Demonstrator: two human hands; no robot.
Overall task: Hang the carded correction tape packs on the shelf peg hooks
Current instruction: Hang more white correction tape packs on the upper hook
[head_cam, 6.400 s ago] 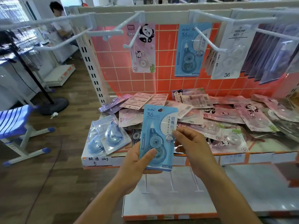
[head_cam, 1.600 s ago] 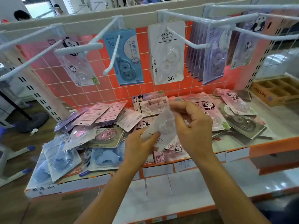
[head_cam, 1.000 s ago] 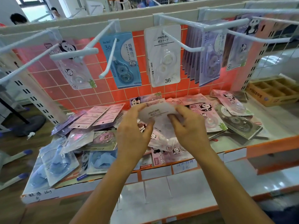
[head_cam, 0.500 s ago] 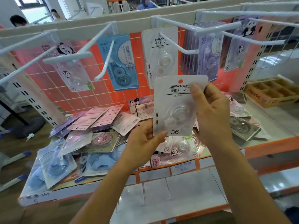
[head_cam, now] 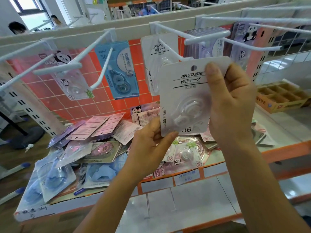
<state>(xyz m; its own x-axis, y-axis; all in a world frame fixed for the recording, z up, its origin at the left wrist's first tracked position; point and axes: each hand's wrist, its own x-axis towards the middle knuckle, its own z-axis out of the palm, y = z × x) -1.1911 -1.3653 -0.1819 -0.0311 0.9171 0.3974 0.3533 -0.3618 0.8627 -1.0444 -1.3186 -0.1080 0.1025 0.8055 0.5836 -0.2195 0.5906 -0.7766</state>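
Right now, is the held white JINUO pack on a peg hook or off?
Off. The left hand and right hand hold the white JINUO pack in front of the peg hook; its hang hole is empty.

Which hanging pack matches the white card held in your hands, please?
The white JINUO carded pack, right of the blue carded pack; the rest are pink or lilac.

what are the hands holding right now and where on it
One white JINUO correction tape pack: the left hand pinches its bottom left corner, the right hand grips its right edge, thumb on the front.
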